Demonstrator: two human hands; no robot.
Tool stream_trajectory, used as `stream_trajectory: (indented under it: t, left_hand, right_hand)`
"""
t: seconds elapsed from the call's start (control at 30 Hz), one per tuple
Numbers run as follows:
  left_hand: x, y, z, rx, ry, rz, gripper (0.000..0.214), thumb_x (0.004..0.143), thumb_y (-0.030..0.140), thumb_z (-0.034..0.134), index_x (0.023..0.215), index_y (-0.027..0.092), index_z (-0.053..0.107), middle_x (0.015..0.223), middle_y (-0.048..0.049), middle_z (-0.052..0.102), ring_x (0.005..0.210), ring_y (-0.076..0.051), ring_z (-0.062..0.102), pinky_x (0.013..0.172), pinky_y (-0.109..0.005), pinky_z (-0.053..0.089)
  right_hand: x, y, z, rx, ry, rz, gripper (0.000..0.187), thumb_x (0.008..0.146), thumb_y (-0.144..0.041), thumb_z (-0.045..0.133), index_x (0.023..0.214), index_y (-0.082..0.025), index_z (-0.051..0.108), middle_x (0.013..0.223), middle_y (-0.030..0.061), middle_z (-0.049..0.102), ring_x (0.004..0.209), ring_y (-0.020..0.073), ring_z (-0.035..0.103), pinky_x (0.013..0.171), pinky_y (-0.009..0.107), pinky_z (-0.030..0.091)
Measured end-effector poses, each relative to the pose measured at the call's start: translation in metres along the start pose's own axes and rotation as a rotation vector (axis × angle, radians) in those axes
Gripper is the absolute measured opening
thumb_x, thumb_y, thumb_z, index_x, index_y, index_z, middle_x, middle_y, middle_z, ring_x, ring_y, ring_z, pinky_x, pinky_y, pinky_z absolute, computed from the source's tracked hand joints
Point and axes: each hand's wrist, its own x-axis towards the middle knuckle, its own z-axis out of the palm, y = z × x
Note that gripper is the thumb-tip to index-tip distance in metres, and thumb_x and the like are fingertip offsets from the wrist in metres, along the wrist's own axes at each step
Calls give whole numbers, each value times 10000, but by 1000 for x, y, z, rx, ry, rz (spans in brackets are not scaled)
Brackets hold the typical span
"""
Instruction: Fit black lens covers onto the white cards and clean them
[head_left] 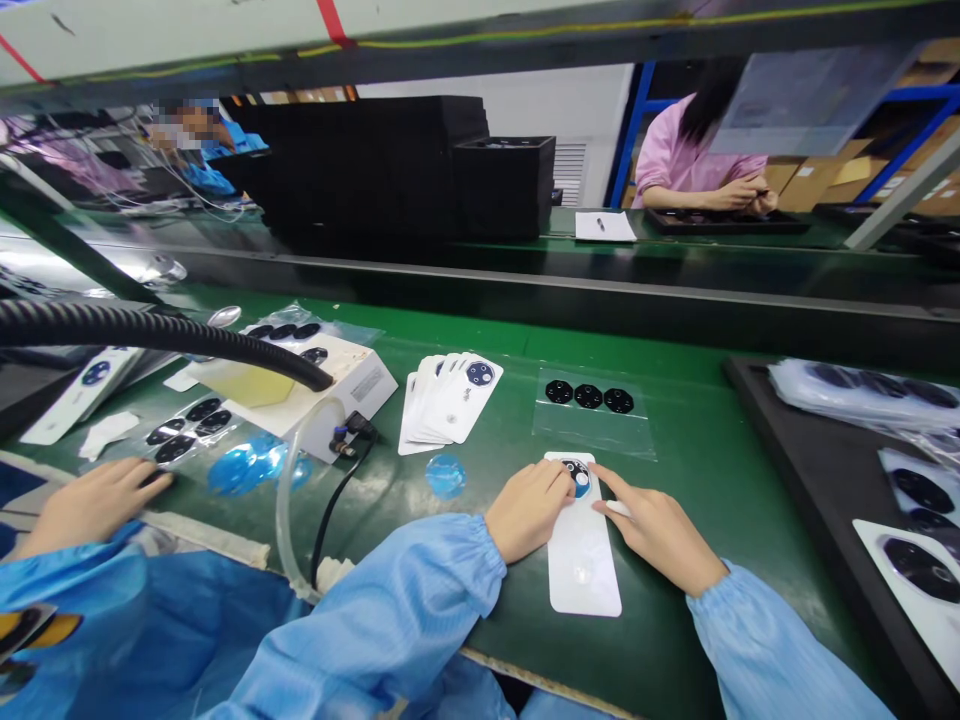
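Head view: the person's left hand [529,510] lies across the upper part of a long white rectangular card [583,570], its fingers pressed together and curled toward the edge, pinning the card to the green-matted bench [712,500]. The right hand [660,535] reaches in from the other side with its fingers together, the index fingertip [596,472] just at a round black-and-blue lens piece [577,478], which sits near the card's top end. A small white object [616,508] lies under that hand; whether it is gripped, I cannot tell.

If the left hand's pressure eased, the card could skid on the smooth mat and shift the round piece out of line. Fingers partly hide that piece, so a small shift might go unseen. A loose round blue film disc [445,476] and a fanned stack of white cards [448,400] lie close enough for a careless sleeve to catch and disturb them.
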Motion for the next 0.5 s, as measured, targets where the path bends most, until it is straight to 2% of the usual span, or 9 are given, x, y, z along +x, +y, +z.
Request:
stream_trajectory:
  t: [0.07,0.13,0.23,0.3,0.37,0.5]
  left_hand:
    - [0,0,0,7,-6,2,75,949,177,419,907,172,481,939,-57,578,864,-197,554,704,-331,437]
    - [1,0,0,14,-14,3,70,944,176,432,895,173,481,918,-50,575,849,-197,553,692,-333,433]
    - [2,1,0,26,-22,-1,80,945,187,436,881,176,483,900,-50,567,836,-197,551,680,-336,432]
    - [3,1,0,33,-23,-5,88,949,196,433,881,175,485,900,-52,562,840,-198,550,683,-339,435]
    - [3,1,0,36,-23,-9,84,947,199,443,883,170,488,898,-49,558,846,-194,549,691,-336,439]
    - [3,1,1,39,-23,-13,84,936,208,480,877,150,498,890,-36,554,838,-177,548,698,-314,446]
  right_hand:
    - [1,0,0,-7,-17,-9,437,960,-309,395,1394,-272,433,906,36,728,753,239,683,629,318,494]
    - [1,1,1,-15,-30,-2,435,960,-319,390,1387,-257,448,924,50,727,771,244,681,642,322,493]
    - [2,1,2,-35,-40,20,526,961,-324,369,1472,-211,313,827,57,716,721,256,667,611,326,478]
    - [3,1,2,-47,-53,12,530,966,-316,347,1488,-251,276,833,48,712,719,256,662,605,323,464]
    - [4,1,1,-57,-67,5,508,969,-324,335,1473,-270,314,860,54,712,734,258,662,610,322,457]
    - [5,0,-1,-65,-70,22,577,965,-354,339,1510,-213,214,708,37,669,627,241,627,563,302,429]
